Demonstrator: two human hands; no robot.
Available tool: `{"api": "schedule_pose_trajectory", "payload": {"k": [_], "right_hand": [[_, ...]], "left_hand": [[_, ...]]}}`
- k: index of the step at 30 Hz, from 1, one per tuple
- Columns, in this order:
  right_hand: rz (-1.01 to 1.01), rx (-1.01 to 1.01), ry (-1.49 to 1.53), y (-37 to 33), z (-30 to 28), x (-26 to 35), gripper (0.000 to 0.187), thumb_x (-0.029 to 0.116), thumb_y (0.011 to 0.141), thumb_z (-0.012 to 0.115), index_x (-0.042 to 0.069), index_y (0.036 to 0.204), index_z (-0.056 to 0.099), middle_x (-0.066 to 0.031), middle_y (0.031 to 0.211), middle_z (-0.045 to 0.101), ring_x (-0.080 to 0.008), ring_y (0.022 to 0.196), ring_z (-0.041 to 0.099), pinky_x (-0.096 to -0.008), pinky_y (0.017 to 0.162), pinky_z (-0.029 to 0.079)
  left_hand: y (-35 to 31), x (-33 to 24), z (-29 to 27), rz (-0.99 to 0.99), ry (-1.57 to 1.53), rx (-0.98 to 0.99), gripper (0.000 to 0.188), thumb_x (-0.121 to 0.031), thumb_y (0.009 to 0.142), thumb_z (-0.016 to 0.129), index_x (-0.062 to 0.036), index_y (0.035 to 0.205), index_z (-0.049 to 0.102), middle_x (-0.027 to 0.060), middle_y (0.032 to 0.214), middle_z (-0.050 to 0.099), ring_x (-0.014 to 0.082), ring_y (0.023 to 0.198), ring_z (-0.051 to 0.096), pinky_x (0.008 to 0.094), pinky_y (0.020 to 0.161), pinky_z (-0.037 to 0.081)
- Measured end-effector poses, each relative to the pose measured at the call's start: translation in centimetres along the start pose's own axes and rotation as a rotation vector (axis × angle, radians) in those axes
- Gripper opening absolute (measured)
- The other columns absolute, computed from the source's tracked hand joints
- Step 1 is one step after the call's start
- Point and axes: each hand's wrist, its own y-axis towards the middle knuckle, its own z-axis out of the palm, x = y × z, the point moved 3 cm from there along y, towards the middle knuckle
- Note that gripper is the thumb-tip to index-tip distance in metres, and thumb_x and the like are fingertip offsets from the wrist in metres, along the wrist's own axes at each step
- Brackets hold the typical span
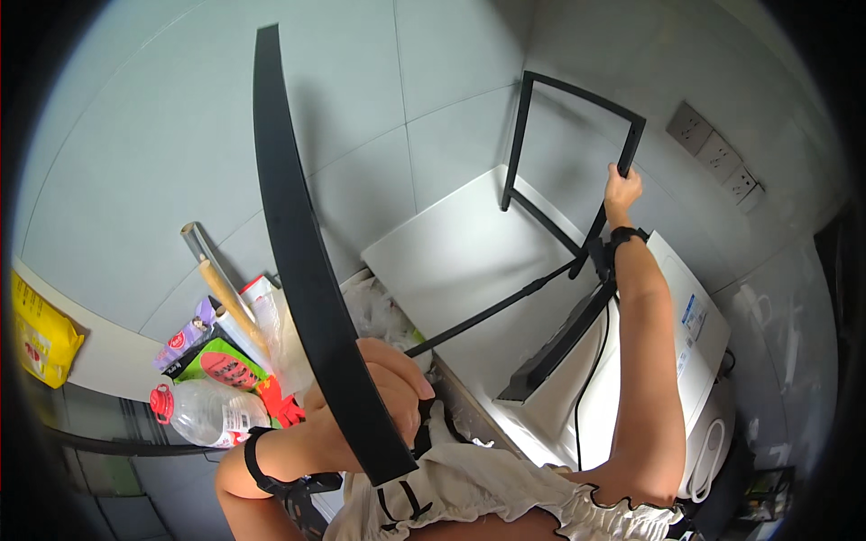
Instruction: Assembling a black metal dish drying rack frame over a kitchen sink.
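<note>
A black metal rack has an open rectangular side frame leaning over the white counter. A thin black bar runs from its lower corner toward my left hand. My right hand, arm stretched forward, is closed around the frame's right upright. Close in front of me rises a long flat black piece, slightly curved by the lens. Behind its lower part, my left hand has its fingers curled round the rack; the exact grip and the join between bar and flat piece are hidden.
Beside my right forearm stands a white appliance with a black cord, on the white counter. Wall sockets are at the right. At left lie a red-capped bottle, a rolling pin, packets and a yellow bag.
</note>
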Motion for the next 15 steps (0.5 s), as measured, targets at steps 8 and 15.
{"api": "schedule_pose_trajectory", "payload": {"k": [8, 15], "right_hand": [[0.111, 0.333, -0.143, -1.5, -0.9, -0.8, 0.049, 0.048, 0.074, 0.064, 0.001, 0.087, 0.066, -0.0216, 0.088, 0.062, -0.0370, 0.087, 0.060, -0.0434, 0.078, 0.046], [0.304, 1.069, -0.348, -2.2, -3.2, 1.5, 0.064, 0.053, 0.074, 0.064, -0.008, 0.094, 0.062, -0.0228, 0.094, 0.064, -0.0318, 0.093, 0.061, -0.0387, 0.081, 0.047]], "left_hand": [[-1.4, 1.0, 2.9, -0.060, 0.124, -0.062, 0.022, 0.008, 0.057, 0.062, -0.0057, 0.072, 0.053, 0.0053, 0.072, 0.057, 0.0224, 0.071, 0.060, 0.0283, 0.056, 0.044], [-3.7, 5.2, 5.6, -0.121, 0.304, -0.227, 0.025, 0.008, 0.061, 0.058, -0.0001, 0.085, 0.055, 0.0130, 0.082, 0.059, 0.0309, 0.071, 0.056, 0.0336, 0.063, 0.045]]}}
